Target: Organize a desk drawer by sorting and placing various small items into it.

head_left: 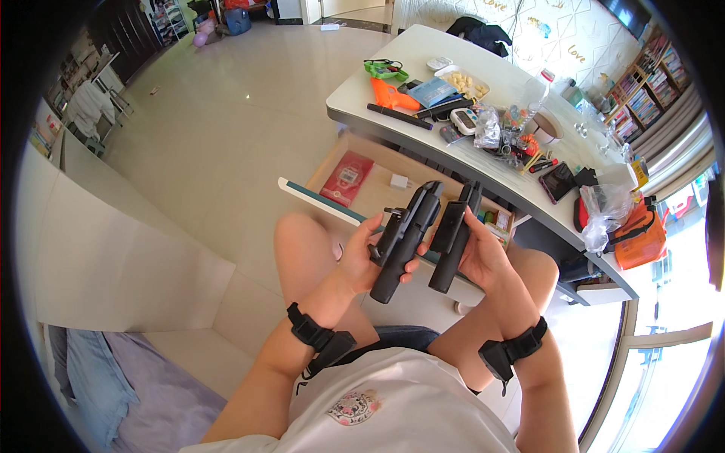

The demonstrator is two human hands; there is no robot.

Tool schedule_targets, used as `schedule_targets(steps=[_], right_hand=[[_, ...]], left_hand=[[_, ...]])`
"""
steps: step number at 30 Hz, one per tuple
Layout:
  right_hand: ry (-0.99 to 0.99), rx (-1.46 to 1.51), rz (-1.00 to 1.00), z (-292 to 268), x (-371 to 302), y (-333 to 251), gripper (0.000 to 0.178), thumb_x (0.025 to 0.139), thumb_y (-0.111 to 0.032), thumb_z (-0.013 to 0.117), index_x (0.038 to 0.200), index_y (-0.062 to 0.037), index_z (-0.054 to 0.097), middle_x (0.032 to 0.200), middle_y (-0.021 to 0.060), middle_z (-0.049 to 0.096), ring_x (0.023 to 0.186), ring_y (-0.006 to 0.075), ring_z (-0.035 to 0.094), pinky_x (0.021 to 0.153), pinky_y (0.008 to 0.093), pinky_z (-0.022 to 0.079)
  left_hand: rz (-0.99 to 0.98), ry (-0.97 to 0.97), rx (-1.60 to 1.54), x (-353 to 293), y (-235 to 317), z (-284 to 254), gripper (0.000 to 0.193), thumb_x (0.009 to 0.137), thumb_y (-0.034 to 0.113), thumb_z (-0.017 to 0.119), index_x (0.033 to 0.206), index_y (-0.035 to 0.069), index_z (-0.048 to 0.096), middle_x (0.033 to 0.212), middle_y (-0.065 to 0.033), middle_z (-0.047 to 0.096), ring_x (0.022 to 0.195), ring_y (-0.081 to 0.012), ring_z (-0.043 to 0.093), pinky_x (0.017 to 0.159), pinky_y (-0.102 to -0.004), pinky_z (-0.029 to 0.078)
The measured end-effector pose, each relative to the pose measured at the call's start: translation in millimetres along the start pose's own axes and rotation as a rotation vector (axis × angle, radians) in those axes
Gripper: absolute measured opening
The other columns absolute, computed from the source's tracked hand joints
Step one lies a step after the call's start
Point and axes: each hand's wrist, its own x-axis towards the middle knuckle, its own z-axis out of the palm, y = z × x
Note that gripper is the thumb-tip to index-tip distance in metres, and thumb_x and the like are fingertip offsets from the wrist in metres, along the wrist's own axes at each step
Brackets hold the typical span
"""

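My left hand [361, 253] is closed around a long black device [408, 238] with a round handle and clamp-like parts along its side. Similar in look, a second black device [453, 234] is gripped in my right hand [485, 255]. The two devices are held tilted side by side, a small gap apart, above my lap and the near edge of a pulled-out drawer [310, 195]. A red booklet or packet [347, 178] and a small white charger plug [400, 181] lie in the drawer. Small boxes [498, 219] sit at its right end, partly hidden by my right hand.
Beyond the drawer stands a white table [423, 49] crowded with an orange tool [391, 95], a plastic bottle [538, 89], a phone [557, 183] and small items. An orange bag [640, 240] is at its right end. A bed [162, 385] lies lower left, behind a white panel [113, 241].
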Motion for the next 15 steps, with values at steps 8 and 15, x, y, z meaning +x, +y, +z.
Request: schedule_targets(steps=[8,15], right_hand=[[0.158,-0.015,-0.019,-11,7,-9,0.023,0.082,-0.022,0.061,0.097,-0.0083,0.05,0.082,0.0038,0.058,0.072,0.0167,0.057,0.066,0.035,0.05],[0.077,0.042,-0.006,-16,15,-25,0.025,0.08,-0.021,0.063,0.096,-0.0072,0.05,0.08,0.0033,0.056,0.069,0.0159,0.055,0.063,0.0311,0.049]], left_hand=[[0.053,0.169,0.46,19,0,4,0.09,0.073,0.077,0.016,0.127,0.007,0.035,0.105,-0.0112,0.051,0.085,-0.0205,0.051,0.071,-0.0349,0.043],[0.2,0.222,0.824,42,-5,23,0.094,0.07,0.079,0.014,0.133,0.009,0.027,0.108,-0.0095,0.046,0.083,-0.019,0.048,0.071,-0.0324,0.042]])
